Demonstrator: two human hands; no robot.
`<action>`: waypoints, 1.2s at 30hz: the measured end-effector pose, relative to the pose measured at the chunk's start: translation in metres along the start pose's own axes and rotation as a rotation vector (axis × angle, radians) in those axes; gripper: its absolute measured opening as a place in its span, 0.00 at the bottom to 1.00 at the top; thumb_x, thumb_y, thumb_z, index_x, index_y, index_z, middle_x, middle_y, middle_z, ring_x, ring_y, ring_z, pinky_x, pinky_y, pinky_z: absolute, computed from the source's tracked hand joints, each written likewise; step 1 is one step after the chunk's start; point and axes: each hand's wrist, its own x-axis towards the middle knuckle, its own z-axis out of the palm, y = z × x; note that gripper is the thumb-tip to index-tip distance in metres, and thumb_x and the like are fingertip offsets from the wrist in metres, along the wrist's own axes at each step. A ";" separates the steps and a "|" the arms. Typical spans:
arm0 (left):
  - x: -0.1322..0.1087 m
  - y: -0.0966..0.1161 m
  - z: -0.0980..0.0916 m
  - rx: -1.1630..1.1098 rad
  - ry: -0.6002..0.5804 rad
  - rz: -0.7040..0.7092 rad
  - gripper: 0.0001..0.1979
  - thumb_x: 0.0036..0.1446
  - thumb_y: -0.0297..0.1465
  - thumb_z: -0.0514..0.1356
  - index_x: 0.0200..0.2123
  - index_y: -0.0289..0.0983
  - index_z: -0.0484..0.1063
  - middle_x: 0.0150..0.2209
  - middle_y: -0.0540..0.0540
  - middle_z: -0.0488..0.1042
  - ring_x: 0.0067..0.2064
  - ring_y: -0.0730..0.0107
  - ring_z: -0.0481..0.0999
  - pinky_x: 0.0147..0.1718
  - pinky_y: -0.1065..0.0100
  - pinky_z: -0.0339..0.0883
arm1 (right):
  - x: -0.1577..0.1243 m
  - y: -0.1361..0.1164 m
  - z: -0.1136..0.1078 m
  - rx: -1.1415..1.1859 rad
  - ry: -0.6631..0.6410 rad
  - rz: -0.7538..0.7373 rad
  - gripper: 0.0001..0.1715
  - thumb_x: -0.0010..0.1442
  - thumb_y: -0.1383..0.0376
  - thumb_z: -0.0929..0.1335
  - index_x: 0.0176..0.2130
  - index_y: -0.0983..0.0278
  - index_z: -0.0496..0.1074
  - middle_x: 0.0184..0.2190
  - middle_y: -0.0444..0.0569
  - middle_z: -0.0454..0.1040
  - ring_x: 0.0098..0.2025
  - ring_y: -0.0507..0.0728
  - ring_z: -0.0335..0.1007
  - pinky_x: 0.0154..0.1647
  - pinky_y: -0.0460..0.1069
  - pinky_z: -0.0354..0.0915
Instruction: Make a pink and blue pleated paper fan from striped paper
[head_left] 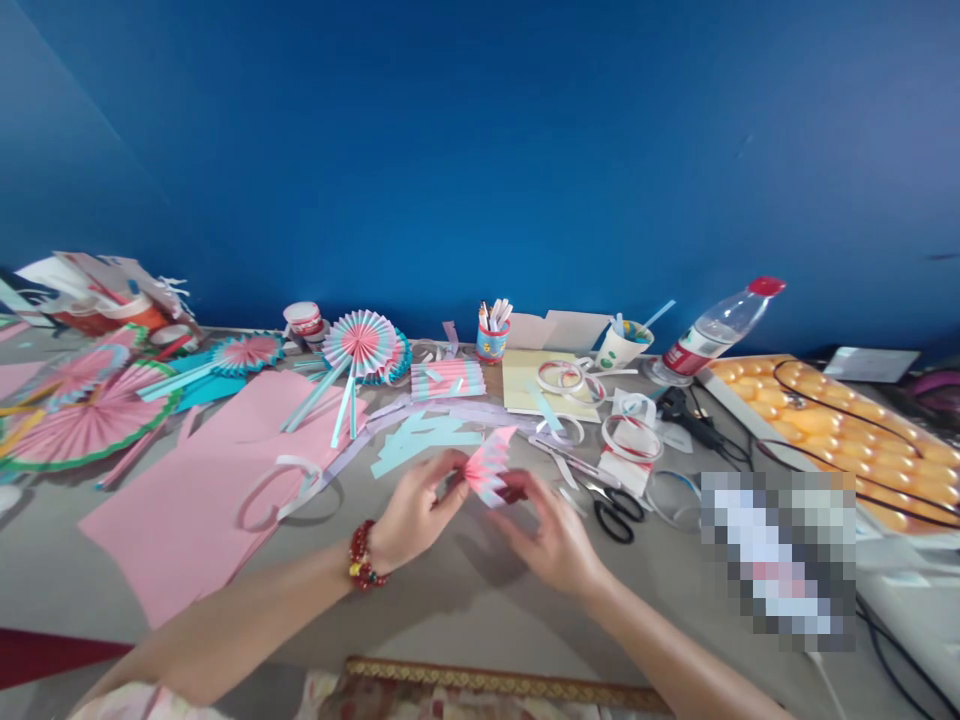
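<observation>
A small pleated paper fan (489, 468) in pink, white and pale blue is spread above the table at the middle of the head view. My left hand (424, 510) pinches its left side between thumb and fingers; a red beaded bracelet (362, 560) circles that wrist. At the fan's lower right edge, the curled fingers of my right hand (551, 530) grip the paper, and the thumb lies lower. Pale blue paper strips (420, 440) lie just beyond my hands. Black-handled scissors (619, 512) rest right of my right hand.
Pink paper sheets (187, 500) cover the left side, near finished paper fans (360, 345). Along the back stand a pen cup (492, 342), a white paper cup (624, 345) and a tilted bottle (712, 335). Tape rolls (634, 437), a glue gun (690, 420) and cables lie right.
</observation>
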 end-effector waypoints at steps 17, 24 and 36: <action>-0.007 -0.003 -0.013 0.804 -0.266 0.363 0.09 0.68 0.28 0.51 0.37 0.37 0.71 0.36 0.46 0.70 0.39 0.64 0.69 0.38 0.64 0.62 | -0.002 -0.001 0.000 -0.663 -0.040 -0.427 0.12 0.67 0.70 0.63 0.47 0.63 0.74 0.42 0.51 0.78 0.45 0.58 0.68 0.50 0.55 0.61; -0.027 -0.016 -0.015 0.803 -0.234 0.447 0.10 0.70 0.28 0.51 0.42 0.37 0.71 0.38 0.45 0.72 0.39 0.65 0.70 0.40 0.63 0.62 | -0.019 0.004 0.000 -0.681 -0.018 -0.521 0.14 0.67 0.72 0.61 0.38 0.65 0.75 0.37 0.52 0.77 0.40 0.57 0.67 0.46 0.53 0.61; -0.060 -0.015 -0.021 0.854 -0.437 0.415 0.08 0.65 0.22 0.52 0.40 0.34 0.70 0.39 0.44 0.72 0.39 0.61 0.69 0.39 0.60 0.64 | -0.054 0.008 0.004 -0.692 -0.129 -0.420 0.15 0.65 0.74 0.61 0.42 0.63 0.75 0.37 0.52 0.77 0.40 0.59 0.70 0.41 0.53 0.63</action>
